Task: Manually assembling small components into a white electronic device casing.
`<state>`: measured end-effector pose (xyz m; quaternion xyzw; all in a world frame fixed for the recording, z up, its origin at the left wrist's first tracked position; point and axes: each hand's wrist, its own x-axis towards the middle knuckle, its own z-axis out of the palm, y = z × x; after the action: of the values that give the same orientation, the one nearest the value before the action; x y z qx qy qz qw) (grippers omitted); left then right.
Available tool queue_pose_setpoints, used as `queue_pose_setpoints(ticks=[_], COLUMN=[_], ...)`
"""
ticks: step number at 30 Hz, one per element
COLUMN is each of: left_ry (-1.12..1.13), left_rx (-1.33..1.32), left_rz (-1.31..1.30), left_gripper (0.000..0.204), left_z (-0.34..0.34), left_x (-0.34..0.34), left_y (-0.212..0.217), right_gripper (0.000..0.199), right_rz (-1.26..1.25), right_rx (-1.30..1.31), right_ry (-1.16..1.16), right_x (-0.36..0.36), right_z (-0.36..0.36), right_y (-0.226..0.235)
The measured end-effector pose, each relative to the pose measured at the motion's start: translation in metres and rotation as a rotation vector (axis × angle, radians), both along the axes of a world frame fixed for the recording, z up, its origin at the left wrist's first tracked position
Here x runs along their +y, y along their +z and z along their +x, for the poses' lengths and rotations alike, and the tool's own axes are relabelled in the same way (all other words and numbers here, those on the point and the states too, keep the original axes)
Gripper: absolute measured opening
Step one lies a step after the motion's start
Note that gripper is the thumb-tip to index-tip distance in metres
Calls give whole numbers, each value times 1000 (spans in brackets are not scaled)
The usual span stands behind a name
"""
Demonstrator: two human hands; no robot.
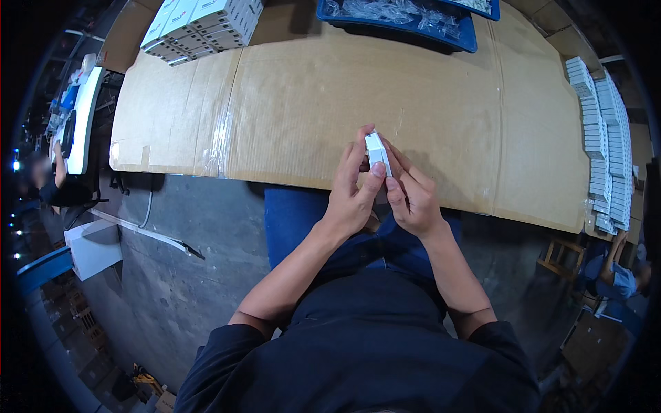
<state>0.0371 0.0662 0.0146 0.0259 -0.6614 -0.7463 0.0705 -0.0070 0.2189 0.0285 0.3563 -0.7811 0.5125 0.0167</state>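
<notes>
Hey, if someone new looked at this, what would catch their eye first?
Probably the small white box at the centre, held between the left hand and right hand near the front edge of the cardboard-covered table. Next might come the blue tray of clear plastic pieces at the top and the stacked white boxes upper left.

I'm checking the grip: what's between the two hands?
A small white boxlike item lies between the left hand and right hand, in the head view.

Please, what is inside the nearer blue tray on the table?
The nearer blue tray holds a heap of clear plastic pieces. What lies beneath them is covered, and the picture cuts off its far side.
</notes>
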Motion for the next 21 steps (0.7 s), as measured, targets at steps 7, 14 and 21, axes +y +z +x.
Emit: queue_pose_setpoints(ticks=[7, 14, 21], left_ry=[11, 52, 200], left_rx=[24, 151, 202], left_rz=[31, -133, -233], left_gripper=[71, 92, 112], left_z=[0, -8, -6], left_x=[-3, -7, -4], left_y=[1, 5, -11], right_gripper=[45, 44, 58], right_rz=[-5, -390, -608], right_rx=[-27, -571, -1106], right_ry=[5, -103, -104], right_x=[-2, -9, -44], right_z=[2, -8, 12], right_y=[0, 11, 33])
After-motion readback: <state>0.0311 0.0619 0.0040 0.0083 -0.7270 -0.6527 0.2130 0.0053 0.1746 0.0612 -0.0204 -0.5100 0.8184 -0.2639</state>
